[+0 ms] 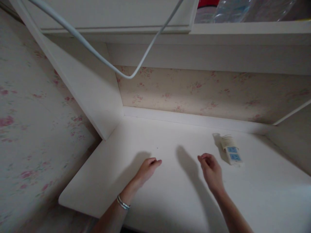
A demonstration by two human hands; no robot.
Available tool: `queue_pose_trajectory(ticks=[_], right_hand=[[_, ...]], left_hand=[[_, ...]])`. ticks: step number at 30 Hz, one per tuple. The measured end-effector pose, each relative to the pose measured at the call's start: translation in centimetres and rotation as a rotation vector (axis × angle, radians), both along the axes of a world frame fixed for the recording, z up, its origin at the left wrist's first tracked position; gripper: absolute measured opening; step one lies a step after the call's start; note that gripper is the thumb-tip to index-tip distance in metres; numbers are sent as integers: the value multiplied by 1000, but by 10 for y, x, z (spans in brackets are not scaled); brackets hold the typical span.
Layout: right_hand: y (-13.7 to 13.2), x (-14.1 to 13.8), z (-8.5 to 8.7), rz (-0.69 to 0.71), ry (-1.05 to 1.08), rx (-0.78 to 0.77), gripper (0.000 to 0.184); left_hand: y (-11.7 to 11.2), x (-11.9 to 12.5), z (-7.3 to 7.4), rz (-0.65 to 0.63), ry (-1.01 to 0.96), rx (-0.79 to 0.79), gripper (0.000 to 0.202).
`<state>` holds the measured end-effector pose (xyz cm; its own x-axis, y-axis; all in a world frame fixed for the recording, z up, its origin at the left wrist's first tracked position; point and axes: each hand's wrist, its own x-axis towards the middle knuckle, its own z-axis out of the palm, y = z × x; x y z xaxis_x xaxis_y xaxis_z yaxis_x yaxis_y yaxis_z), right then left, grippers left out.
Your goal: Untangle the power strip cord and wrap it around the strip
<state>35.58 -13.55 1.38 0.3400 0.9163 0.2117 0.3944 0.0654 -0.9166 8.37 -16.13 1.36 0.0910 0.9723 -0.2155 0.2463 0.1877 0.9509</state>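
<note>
My left hand [147, 169], with a silver bracelet on the wrist, is held over the white desktop [170, 200]. Its fingers are curled in and the thumb points right; nothing shows in it. To the right, my right hand [212, 171] is loosely curled, thumb and fingertips drawn together, and I see nothing in its grip. Nearest to the right hand lies a power strip [233, 154] with blue socket faces and its pale cord wound in a bundle at the far end. Neither hand touches the strip.
A white cable [130, 77] hangs in a loop in front of the upper cabinet [116, 16]. Clear plastic packages [233, 11] fill the shelf at upper right. A side panel [89, 87] borders the desk at left, with flowered wallpaper [36, 129] beyond.
</note>
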Motion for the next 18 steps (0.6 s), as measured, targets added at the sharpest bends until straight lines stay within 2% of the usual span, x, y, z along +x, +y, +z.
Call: queue_pose_trajectory(ticks=[3, 6, 10, 18], right_hand=[[-20, -52, -17, 215, 172, -147, 28], [-30, -81, -31, 320, 172, -201, 22], [-35, -87, -41, 431, 107, -236, 17], [-42, -81, -45, 461, 103, -261, 13]], left_hand=[[12, 6, -2, -42, -55, -73, 46], [14, 9, -9, -49, -90, -97, 47], [12, 7, -15, -48, -116, -102, 48], [11, 7, -18, -73, -32, -58, 50]])
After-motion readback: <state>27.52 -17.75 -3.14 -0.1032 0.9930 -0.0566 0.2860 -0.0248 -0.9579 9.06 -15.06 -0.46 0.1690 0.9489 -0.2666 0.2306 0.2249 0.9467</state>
